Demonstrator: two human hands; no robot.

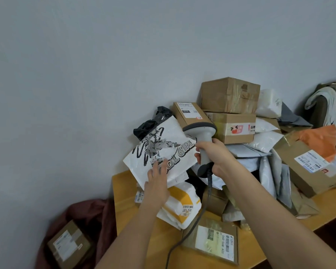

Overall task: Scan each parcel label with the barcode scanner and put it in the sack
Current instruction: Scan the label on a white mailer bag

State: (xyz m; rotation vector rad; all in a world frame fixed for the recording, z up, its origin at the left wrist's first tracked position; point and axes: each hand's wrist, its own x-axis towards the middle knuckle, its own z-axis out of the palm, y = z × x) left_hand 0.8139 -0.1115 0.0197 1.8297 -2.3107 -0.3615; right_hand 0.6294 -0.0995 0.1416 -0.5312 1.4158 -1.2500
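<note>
Forearms reach over the desk (124,193), left hand (156,183) flat on the printed mailer (163,150) atop the pile, right hand (213,154) gripping the scanner (202,133); label unseen, probably needs flipping before sack (85,220).

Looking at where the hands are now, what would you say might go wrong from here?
1. The left hand lies flat on the white printed bag, which sits in a leaning pile; pulling it could bring down the boxes stacked above.
2. No label shows on the bag's upper face, so the scanner in the right hand may read nothing until it is flipped.
3. The scanner's cable trails over parcels and might snag.
</note>
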